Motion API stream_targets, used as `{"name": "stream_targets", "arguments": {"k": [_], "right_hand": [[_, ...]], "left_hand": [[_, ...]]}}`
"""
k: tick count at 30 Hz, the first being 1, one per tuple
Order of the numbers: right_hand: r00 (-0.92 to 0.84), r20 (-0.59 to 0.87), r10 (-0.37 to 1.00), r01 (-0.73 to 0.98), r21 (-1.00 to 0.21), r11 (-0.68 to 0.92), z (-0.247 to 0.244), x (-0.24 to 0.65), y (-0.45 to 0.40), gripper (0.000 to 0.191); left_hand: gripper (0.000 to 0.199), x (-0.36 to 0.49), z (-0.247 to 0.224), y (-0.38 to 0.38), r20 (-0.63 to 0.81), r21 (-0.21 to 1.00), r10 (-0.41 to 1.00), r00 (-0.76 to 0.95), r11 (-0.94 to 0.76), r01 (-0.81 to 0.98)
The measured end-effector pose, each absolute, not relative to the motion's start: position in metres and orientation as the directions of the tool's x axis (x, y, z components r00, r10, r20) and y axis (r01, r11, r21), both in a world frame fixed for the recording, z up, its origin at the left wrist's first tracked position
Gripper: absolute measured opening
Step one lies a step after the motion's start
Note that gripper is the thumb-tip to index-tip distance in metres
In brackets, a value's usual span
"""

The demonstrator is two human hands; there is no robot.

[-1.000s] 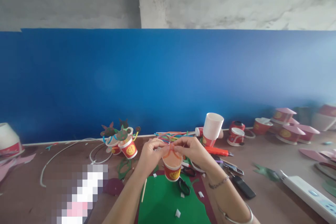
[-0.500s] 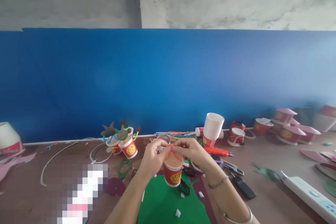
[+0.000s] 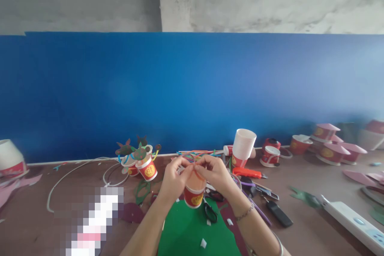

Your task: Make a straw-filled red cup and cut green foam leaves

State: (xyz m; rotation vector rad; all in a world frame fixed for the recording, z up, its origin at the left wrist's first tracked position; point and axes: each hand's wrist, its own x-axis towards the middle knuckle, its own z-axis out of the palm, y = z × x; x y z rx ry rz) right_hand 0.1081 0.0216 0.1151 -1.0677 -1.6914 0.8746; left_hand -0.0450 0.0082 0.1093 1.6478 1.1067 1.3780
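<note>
At the lower centre of the frame, your left hand (image 3: 176, 179) and right hand (image 3: 214, 175) meet over a red paper cup (image 3: 193, 199). On each, thumb and fingers are closed in a pinch on an orange strip (image 3: 195, 170) at the cup's mouth; how the strip joins the cup is hidden by your fingers. The cup sits upright below your fingertips, in front of a green sheet (image 3: 192, 232); you cannot tell from this view whether its base touches that sheet.

Just right of the cup are black-handled scissors (image 3: 210, 212). Beyond your right hand stand a tall stack of white cups (image 3: 243, 144) and, nearer, an orange utility knife (image 3: 247, 173). Left of your left hand, decorated cups (image 3: 147, 170) stand together on the brown desk (image 3: 30, 228). At the lower right of the frame lies a white power strip (image 3: 345, 216).
</note>
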Motion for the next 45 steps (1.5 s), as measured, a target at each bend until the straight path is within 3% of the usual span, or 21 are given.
{"name": "stream_targets", "arguments": {"k": [6, 13, 18, 23, 29, 37, 45], "right_hand": [[-0.243, 0.246, 0.938, 0.227, -0.926, 0.301, 0.118, 0.115, 0.023, 0.024], [-0.205, 0.272, 0.940, 0.308, -0.894, 0.326, 0.119, 0.117, 0.023, 0.013], [-0.201, 0.234, 0.951, 0.259, -0.924, 0.282, 0.117, 0.117, 0.024, 0.012], [-0.238, 0.220, 0.946, 0.090, -0.965, 0.247, 0.121, 0.128, 0.026, 0.021], [-0.379, 0.079, 0.922, 0.045, -0.994, 0.104, 0.124, 0.136, 0.024, 0.025], [-0.513, -0.083, 0.854, -0.069, -0.988, -0.138, 0.120, 0.131, 0.021, 0.029], [-0.518, -0.088, 0.851, -0.094, -0.983, -0.159, 0.117, 0.130, 0.026, 0.029]], "left_hand": [[0.024, -0.048, 0.111, 0.010, 0.285, 0.954, 0.955, 0.079, -0.291, 0.077], [0.027, -0.045, 0.107, 0.012, 0.217, 0.974, 0.968, 0.128, -0.223, 0.030], [0.026, -0.045, 0.104, 0.015, 0.248, 0.960, 0.961, 0.124, -0.261, 0.104], [0.026, -0.050, 0.105, 0.016, 0.264, 0.960, 0.965, 0.016, -0.264, 0.095], [0.031, -0.053, 0.106, 0.016, 0.249, 0.968, 0.966, -0.068, -0.247, 0.043], [0.028, -0.051, 0.110, 0.012, 0.292, 0.953, 0.956, -0.021, -0.289, 0.090], [0.021, -0.057, 0.109, 0.013, 0.428, 0.875, 0.903, 0.034, -0.423, 0.236]]}}
